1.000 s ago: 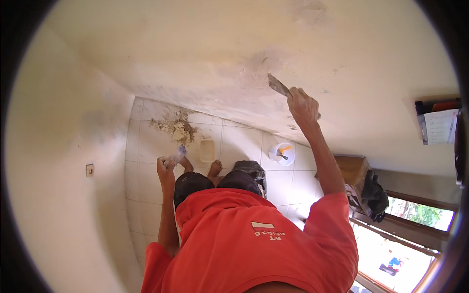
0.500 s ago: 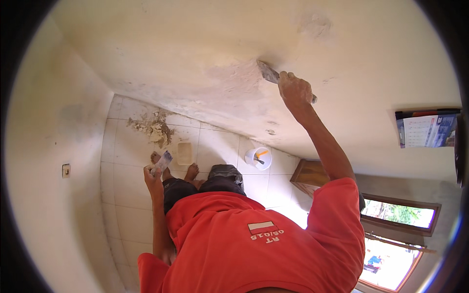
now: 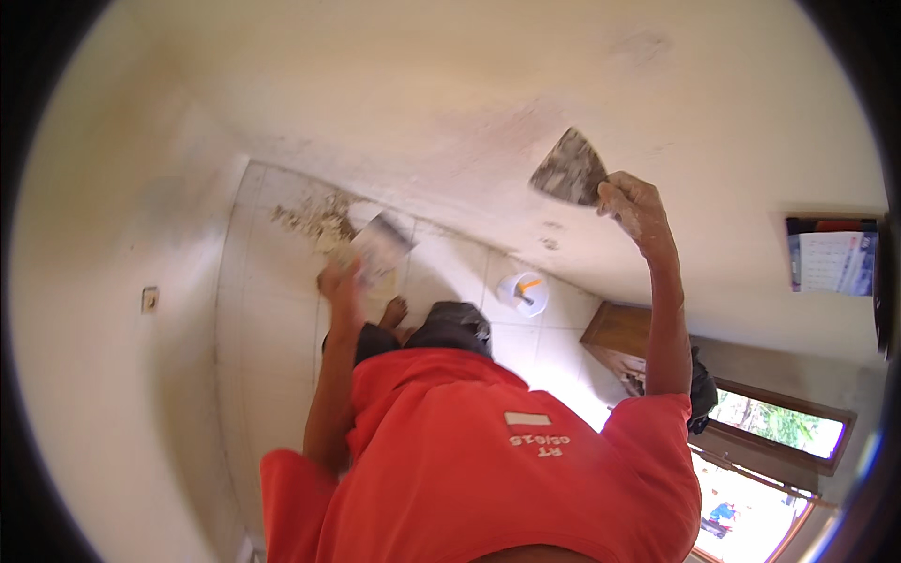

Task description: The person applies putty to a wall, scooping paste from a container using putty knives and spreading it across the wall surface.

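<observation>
My right hand (image 3: 633, 211) grips a broad, stained putty knife (image 3: 568, 169), its blade tilted up in front of the pale, patched wall (image 3: 469, 84); whether it touches the wall I cannot tell. Lower and to the left, my left hand (image 3: 338, 281) is closed on a second wide, flat metal blade (image 3: 380, 244), smeared with grey-white material and blurred by motion. Behind that blade, crumbled plaster (image 3: 300, 216) lies on the tiled floor near the skirting line.
A white bucket (image 3: 511, 300) with tools stands by the wall, right of a dark bag (image 3: 450, 324) beside my legs. A wooden cabinet (image 3: 610, 328), a hanging calendar (image 3: 831, 258) and windows (image 3: 774, 422) are on the right, a wall socket (image 3: 149, 299) on the left.
My right hand has moved right and down, turning its blade broadside. My left hand has lifted and moved right with its blade, now larger in view. The camera has shifted.
</observation>
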A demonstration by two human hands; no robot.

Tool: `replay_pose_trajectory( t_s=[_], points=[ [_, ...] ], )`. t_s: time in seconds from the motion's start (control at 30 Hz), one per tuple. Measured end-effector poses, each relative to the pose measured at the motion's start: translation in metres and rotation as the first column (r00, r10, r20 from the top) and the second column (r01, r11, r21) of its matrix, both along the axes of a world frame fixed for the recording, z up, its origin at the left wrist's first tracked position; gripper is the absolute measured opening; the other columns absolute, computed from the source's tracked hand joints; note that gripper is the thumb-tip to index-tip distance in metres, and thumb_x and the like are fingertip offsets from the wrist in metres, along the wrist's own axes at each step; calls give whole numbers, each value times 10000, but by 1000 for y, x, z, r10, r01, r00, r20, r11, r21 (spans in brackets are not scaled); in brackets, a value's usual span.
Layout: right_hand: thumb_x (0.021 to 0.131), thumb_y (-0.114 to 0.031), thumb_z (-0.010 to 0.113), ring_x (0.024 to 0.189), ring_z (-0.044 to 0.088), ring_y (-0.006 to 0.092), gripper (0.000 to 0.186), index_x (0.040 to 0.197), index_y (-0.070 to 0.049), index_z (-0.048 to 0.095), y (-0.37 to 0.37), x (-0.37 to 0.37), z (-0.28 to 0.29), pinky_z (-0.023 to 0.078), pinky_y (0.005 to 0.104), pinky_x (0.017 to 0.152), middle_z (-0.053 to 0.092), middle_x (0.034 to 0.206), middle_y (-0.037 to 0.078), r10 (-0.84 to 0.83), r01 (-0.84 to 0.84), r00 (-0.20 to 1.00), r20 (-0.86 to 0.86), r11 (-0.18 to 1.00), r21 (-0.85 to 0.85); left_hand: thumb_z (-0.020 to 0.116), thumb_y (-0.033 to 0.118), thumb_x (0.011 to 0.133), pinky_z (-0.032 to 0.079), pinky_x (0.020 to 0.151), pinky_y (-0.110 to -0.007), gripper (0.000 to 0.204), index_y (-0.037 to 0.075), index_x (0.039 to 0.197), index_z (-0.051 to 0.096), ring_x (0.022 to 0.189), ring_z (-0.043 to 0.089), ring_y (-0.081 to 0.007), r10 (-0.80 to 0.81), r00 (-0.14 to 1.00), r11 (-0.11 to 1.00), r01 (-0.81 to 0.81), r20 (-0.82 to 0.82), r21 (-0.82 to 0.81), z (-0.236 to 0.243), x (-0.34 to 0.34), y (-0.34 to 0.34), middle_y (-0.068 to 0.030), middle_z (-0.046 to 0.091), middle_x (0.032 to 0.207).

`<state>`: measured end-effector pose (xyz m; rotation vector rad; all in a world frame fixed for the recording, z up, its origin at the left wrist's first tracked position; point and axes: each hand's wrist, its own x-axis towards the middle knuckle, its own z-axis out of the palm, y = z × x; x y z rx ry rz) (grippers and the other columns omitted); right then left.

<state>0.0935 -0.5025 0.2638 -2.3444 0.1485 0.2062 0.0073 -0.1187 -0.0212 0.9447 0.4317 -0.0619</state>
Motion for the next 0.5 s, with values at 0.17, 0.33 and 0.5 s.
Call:
replay_pose_trajectory(
  t_s=[0.17, 0.33, 0.5],
  points=[
    [911, -281, 635, 561, 496, 62, 273, 794, -34, 647, 61, -25, -42, 400, 241, 506, 586, 656, -4, 359, -185, 899, -251, 831, 525, 653, 98, 900, 482, 818, -270, 347, 38, 1189, 471, 969, 573, -106, -112, 969, 936, 177, 220, -303, 104, 55, -67, -45, 593, 1030],
    [913, -289, 640, 560, 511, 73, 282, 800, -31, 652, 75, -21, -63, 422, 244, 523, 589, 653, 4, 310, -123, 910, -275, 835, 536, 635, 58, 905, 513, 783, -275, 328, 41, 1178, 453, 935, 604, -118, -163, 935, 910, 265, 314, -318, 138, 60, -75, -77, 606, 1036],
    [909, -263, 648, 568, 533, 86, 258, 828, -18, 662, 75, -19, -71, 448, 248, 554, 593, 653, 20, 296, -158, 937, -184, 832, 531, 612, 30, 914, 520, 787, -272, 313, 48, 1179, 447, 946, 613, -124, -96, 932, 932, 207, 349, -296, 139, 60, -79, -85, 614, 1019]
  ],
)
